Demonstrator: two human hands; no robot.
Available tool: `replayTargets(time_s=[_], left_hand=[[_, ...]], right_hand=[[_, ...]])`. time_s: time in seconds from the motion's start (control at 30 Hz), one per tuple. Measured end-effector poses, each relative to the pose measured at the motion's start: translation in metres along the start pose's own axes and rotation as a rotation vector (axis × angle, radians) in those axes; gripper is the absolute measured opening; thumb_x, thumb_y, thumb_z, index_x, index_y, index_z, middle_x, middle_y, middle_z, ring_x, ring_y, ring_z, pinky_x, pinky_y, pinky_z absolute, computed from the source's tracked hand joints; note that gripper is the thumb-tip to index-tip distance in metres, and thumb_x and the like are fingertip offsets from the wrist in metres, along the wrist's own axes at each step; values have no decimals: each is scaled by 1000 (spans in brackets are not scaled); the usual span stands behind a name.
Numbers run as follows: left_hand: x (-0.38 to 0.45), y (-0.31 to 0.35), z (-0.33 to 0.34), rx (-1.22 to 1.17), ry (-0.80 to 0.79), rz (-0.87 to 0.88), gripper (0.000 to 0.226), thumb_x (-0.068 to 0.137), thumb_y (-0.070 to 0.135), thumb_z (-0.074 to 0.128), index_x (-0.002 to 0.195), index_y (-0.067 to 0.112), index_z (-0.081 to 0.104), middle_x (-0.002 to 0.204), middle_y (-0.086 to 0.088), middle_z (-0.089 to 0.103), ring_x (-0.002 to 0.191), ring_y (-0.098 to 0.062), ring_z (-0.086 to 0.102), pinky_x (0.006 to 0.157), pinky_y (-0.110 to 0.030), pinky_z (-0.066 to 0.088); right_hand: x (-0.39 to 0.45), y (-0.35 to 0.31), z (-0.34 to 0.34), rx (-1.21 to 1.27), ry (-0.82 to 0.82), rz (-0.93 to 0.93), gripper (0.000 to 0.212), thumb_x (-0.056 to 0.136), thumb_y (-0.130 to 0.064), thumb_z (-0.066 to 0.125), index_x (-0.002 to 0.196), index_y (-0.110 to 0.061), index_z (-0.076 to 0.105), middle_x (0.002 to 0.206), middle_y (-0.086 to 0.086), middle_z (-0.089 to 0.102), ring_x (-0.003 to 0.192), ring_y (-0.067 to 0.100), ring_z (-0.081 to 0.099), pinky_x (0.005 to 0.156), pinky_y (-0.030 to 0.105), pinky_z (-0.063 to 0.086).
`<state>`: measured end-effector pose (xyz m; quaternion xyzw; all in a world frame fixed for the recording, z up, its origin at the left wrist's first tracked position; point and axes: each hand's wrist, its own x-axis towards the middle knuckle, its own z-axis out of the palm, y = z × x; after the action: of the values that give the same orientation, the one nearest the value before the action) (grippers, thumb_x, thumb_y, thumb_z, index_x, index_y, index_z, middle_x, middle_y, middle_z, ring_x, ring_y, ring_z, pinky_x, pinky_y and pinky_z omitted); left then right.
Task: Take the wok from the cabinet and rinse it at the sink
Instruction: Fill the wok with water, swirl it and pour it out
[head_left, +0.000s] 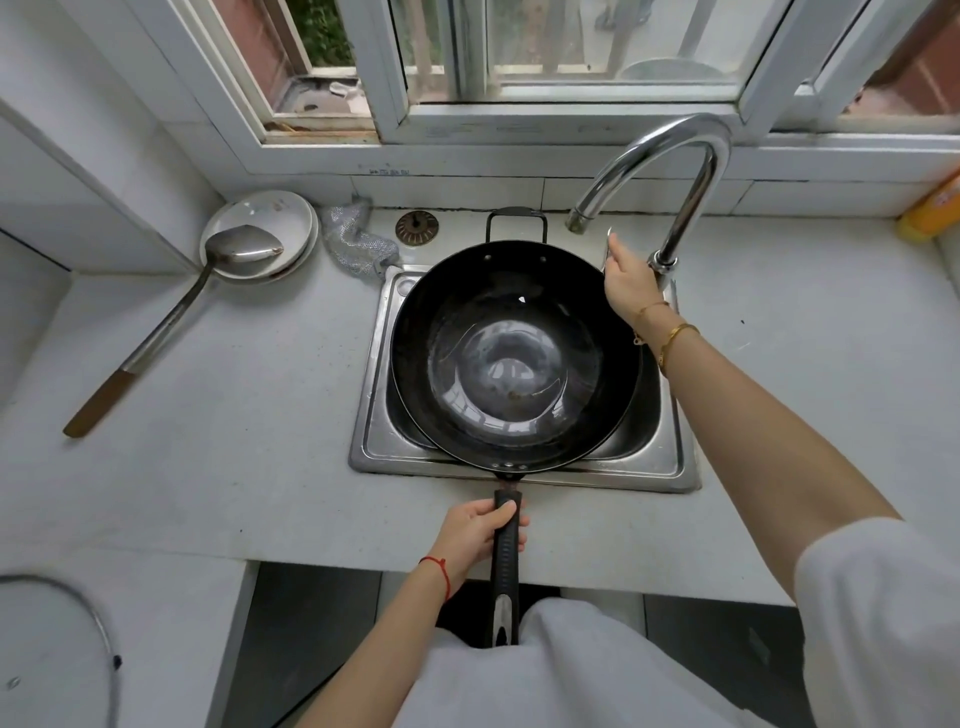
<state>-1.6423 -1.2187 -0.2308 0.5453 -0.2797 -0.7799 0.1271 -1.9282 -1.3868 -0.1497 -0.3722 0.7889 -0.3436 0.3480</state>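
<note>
The counter (218, 457) is a pale grey slab, speckled and lightly soiled, running in an L along a white tiled wall below a white-framed window (571, 78). A stainless sink (670, 467) is set into it under the window.

The wok (514, 358) sits over the sink basin, covering most of it, its dark bowl upright with some brown residue near the bottom. Its long black handle (506, 551) reaches back over the counter edge toward the person. The left hand (475, 535) is closed around that handle, thumb on top. The right hand (628, 280) is at the base of the chrome faucet (675, 171), beside the wok's rim; its fingers are turned away from view, so I cannot tell whether it grips anything there.

To the left stands a stack of white plates (270, 218) with a metal spatula (171, 317) laid in it, the wooden grip resting on the counter. A grey mesh scrubber (358, 239) and a round drain strainer (417, 227) lie behind the sink.

Cut off or unclear: an orange-yellow container (930, 213) at the right edge (label unreadable), and a curved metal rim at lower left. The wok hides the basin floor and the drain.
</note>
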Motion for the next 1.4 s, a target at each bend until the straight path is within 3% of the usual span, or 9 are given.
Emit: replayTargets(time_s=[0.1,0.23,0.37,0.5,0.63,1.0,1.1,1.23,1.4], left_hand=[[-1,0,0,-5,6,2,30,93,15,60,118,-2,63,97,-14,72,76,-23,68,73,-29,57],[-2,0,0,-17,7,6,30,94,14,60,118,-3,63,96,-15,71,76,-23,67,74,-30,57],[-2,2,2,-21,8,9,29,94,11,58,116,-7,61,95,-16,70,72,-22,67,71,-29,58],[-2,2,2,-13,8,6,30,94,12,59,117,-7,62,95,-16,70,73,-22,68,71,-29,58],[-3,3,2,-8,9,7,29,94,12,59,116,-6,62,96,-16,70,73,-22,68,70,-28,58],[-5,4,3,-22,8,9,30,94,11,58,118,-7,61,97,-18,69,70,-21,68,67,-26,58],[-5,4,2,-18,2,15,29,95,11,58,118,-6,61,99,-18,69,72,-21,68,68,-26,58],[-3,2,1,1,4,21,28,95,12,58,116,-4,62,102,-18,70,77,-22,68,70,-27,58],[1,5,2,61,1,26,18,95,12,57,106,0,65,98,-15,70,76,-22,67,73,-26,59]], right_hand=[[1,-2,1,-20,-26,-9,49,104,-19,27,153,-19,25,141,16,49,115,24,51,98,24,34],[2,-5,4,-50,-56,-20,49,105,-15,26,154,-15,22,145,14,45,131,27,44,94,15,27],[2,-5,5,-80,-50,-36,48,104,-15,26,153,-16,25,142,21,47,125,31,48,100,26,34],[3,-4,5,-65,-51,-28,46,105,-19,25,151,-16,28,137,23,50,112,32,53,86,19,32],[3,-4,5,-78,-63,-27,49,105,-18,25,153,-18,23,141,14,47,113,24,49,100,24,32],[3,-4,7,-53,-49,-22,49,104,-14,26,153,-15,25,156,8,33,139,24,37,111,21,23],[-5,-2,5,-34,94,-50,44,100,-11,32,143,-8,42,129,16,58,107,27,57,93,31,44],[-39,15,6,-47,257,-84,29,95,-10,39,101,-1,66,94,11,66,81,19,58,78,32,49],[-113,53,27,-203,120,-7,26,93,-17,43,81,-2,60,76,12,63,71,26,56,63,30,39]])
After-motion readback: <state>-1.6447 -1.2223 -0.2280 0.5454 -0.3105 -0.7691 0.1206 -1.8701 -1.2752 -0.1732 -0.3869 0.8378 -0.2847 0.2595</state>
